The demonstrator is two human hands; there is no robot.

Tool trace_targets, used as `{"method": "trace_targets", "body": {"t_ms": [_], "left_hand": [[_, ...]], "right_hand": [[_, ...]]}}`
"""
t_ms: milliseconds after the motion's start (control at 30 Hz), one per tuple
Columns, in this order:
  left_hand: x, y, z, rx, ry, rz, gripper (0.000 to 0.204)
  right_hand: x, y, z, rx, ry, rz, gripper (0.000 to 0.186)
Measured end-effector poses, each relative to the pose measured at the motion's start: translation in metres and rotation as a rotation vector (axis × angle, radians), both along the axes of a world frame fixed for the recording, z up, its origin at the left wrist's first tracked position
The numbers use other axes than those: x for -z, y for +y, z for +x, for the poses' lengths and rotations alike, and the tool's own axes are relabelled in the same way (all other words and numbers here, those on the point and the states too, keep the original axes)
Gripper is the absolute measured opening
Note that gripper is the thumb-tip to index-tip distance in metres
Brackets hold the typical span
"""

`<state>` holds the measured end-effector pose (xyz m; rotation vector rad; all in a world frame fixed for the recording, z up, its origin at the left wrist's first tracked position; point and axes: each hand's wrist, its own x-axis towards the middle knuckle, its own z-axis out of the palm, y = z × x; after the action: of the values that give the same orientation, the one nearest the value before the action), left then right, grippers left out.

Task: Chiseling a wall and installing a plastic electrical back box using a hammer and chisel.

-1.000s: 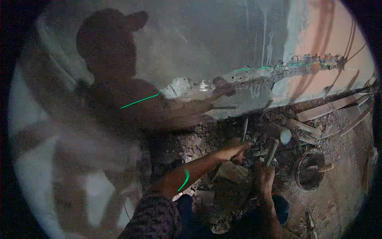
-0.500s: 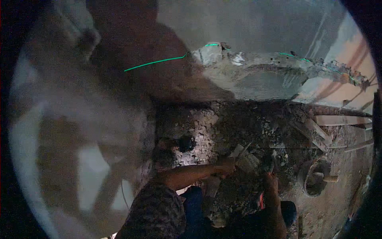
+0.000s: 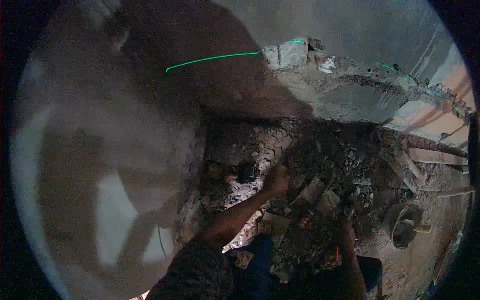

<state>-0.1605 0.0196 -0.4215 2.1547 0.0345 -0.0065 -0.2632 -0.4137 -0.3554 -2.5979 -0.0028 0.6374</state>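
Observation:
My left hand [image 3: 278, 180] reaches over the rubble, beside a small dark box-like object [image 3: 246, 173]. Dim light and blur hide its fingers. To its right lie pale flat broken pieces [image 3: 311, 190], like brick or tile, among loose dark rubble [image 3: 345, 160]. My right hand [image 3: 348, 231] is closed lower on the right, around something dark whose kind I cannot make out. A thin bright red object [image 3: 337, 254] shows beside my right wrist. Another flat slab [image 3: 275, 225] lies below my left forearm.
A round bucket [image 3: 400, 227] stands at the right, a light wooden handle [image 3: 422, 228] sticking out. Planks [image 3: 435, 156] lie along the far right. A green line [image 3: 215, 58] crosses the far wall above a rough broken band [image 3: 345, 80]. A plastered wall [image 3: 150, 150] rises at the left.
My left hand has moved away from the flat broken pieces, farther out and to the left of them. My right hand stays near the same spot. The whole view has shifted slightly.

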Motion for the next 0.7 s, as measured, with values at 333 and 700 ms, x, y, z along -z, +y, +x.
{"method": "trace_targets", "body": {"t_ms": [333, 700], "left_hand": [[-0.063, 0.107, -0.065, -0.781, -0.055, 0.734, 0.067], [-0.107, 0.122, -0.079, -0.488, 0.166, 0.342, 0.111]], "right_hand": [[-0.009, 0.007, 0.009, 0.019, -0.022, 0.140, 0.054], [-0.043, 0.039, 0.023, -0.014, 0.137, -0.024, 0.067]]}}
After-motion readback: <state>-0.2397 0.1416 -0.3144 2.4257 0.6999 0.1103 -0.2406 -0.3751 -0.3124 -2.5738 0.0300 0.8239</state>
